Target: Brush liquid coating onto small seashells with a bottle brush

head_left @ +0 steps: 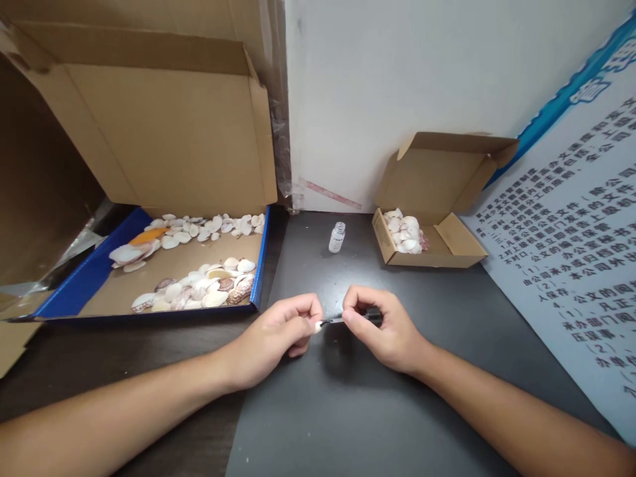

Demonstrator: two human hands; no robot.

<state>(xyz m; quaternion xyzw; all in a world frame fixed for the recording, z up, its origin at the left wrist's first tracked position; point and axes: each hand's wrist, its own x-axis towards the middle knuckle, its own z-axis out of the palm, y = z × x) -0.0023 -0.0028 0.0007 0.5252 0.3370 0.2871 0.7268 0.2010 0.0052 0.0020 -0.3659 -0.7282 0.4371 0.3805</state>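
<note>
Left on the desk (318, 417), toward its far edge, an open blue-sided box (82, 288) holds shells (213, 289) along its far wall and near right corner. A small carton (432, 259), far right, has white shells (408, 233) heaped at its left end. Between them stands an open-mouthed bottle (336, 239), its label too small to read. Above the desk's middle, the left hand (273, 334) pinches a pale piece (318, 327), probably a shell, mostly hidden by fingers; the right hand (385, 331) grips a brush (336, 320) firmly, dark tip at the piece. The cut-off poster (561, 278) reads "公司" among other characters.
</note>
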